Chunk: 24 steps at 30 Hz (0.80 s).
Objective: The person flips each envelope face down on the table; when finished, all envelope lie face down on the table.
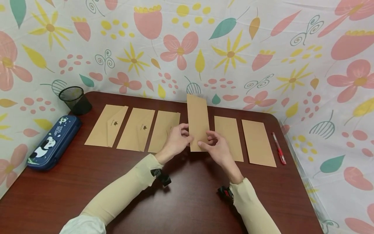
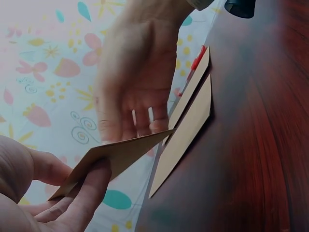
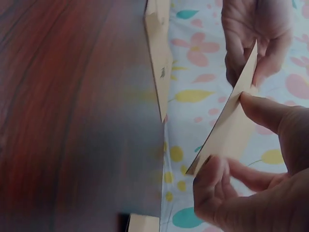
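A plain brown paper envelope [image 1: 198, 118] is raised off the table between my two hands, its bare face toward me. My left hand [image 1: 175, 139] pinches its left edge between thumb and fingers. On the other side, my right hand [image 1: 217, 148] grips the lower right edge, thumb on the front face. The right wrist view shows both hands on the same envelope [image 3: 229, 130]. Left of it lie three envelopes [image 1: 135, 125] with flaps showing; crown prints are plain on two, and my left hand partly covers the third. Two plain envelopes [image 1: 258, 143] lie to the right.
A black mesh pen cup [image 1: 76, 100] stands at the table's back left corner. In front of it lies a blue panda pencil case [image 1: 54, 143]. A red pen [image 1: 279, 148] rests near the right edge. Flower-patterned cloth [image 1: 181, 48] hangs behind the brown table [image 1: 175, 201].
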Each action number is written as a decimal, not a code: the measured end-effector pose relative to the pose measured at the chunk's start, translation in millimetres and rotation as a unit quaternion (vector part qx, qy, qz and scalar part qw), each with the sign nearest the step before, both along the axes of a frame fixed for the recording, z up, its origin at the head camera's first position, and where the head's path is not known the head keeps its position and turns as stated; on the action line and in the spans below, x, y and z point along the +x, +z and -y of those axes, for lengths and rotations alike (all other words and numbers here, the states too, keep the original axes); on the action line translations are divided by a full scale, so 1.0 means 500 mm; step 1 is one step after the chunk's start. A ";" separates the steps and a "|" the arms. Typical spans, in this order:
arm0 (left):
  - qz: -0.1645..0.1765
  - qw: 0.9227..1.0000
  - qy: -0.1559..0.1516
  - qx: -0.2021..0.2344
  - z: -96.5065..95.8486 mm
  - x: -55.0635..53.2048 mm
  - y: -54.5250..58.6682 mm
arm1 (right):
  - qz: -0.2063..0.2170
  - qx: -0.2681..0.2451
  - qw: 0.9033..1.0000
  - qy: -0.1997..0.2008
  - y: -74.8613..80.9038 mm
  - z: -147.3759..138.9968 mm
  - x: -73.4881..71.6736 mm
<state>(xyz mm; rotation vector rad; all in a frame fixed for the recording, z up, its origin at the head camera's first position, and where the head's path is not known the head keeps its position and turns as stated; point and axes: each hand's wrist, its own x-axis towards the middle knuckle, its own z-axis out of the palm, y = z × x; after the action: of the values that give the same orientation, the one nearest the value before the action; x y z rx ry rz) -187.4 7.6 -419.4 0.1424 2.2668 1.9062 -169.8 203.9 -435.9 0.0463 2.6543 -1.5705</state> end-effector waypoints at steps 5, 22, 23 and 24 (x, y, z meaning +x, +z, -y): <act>0.005 1.000 0.007 -0.014 0.008 -0.005 -0.007 | 0.003 0.078 0.997 -0.009 -0.007 -0.005 -0.002; -0.037 0.955 0.002 -0.295 0.006 -0.100 -0.145 | 0.067 0.215 0.974 0.010 -0.021 0.007 -0.011; -0.038 0.952 -0.002 -0.303 0.005 -0.109 -0.158 | 0.070 0.217 0.974 0.012 -0.025 0.006 -0.015; -0.037 0.950 -0.004 -0.310 0.002 -0.114 -0.161 | 0.069 0.220 0.973 0.014 -0.030 0.005 -0.019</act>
<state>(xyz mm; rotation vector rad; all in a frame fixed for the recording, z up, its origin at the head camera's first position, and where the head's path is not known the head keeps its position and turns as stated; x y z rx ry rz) -244.2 6.6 -499.9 0.1345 2.7793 1.1124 -179.5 201.3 -451.0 0.1299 2.8144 -0.9039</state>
